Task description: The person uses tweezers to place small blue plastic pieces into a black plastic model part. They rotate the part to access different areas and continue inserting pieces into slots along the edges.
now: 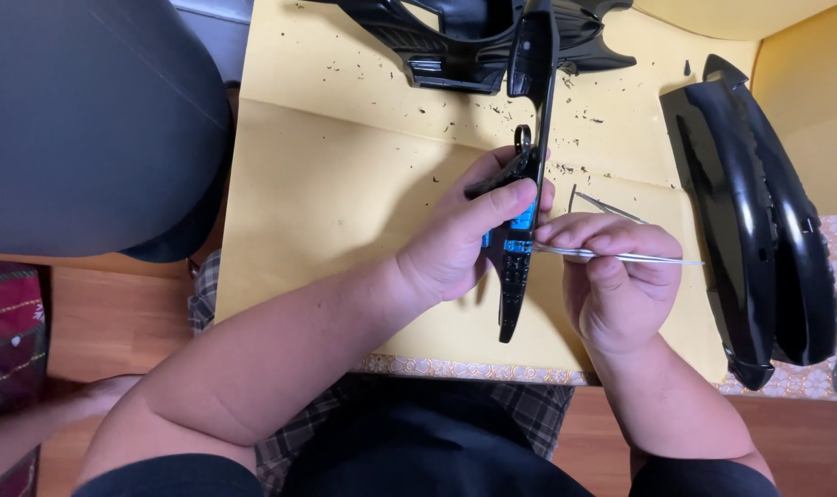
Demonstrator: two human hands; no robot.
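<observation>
At the far left a dark grey rounded cushion (87, 120) fills the corner, and below it another person's hand (101, 396) rests near a patterned red cloth (9, 340). The yellow paper sheet (345, 202) covers the table, speckled with small dark shavings (492, 110). Over its middle, the left hand (465, 244) is closed around a long narrow black plastic strip (515, 267) with blue patches, held upright on edge above the paper. Just right of it, the right hand (616, 276) pinches metal tweezers (612, 256), their tips against the blue area of the strip. The shavings suggest some scraping or trimming is done; the blue patches look like what remains. Above lies a black plastic frame (455, 46). At the right rest two long curved glossy black panels (759, 221), untouched.
</observation>
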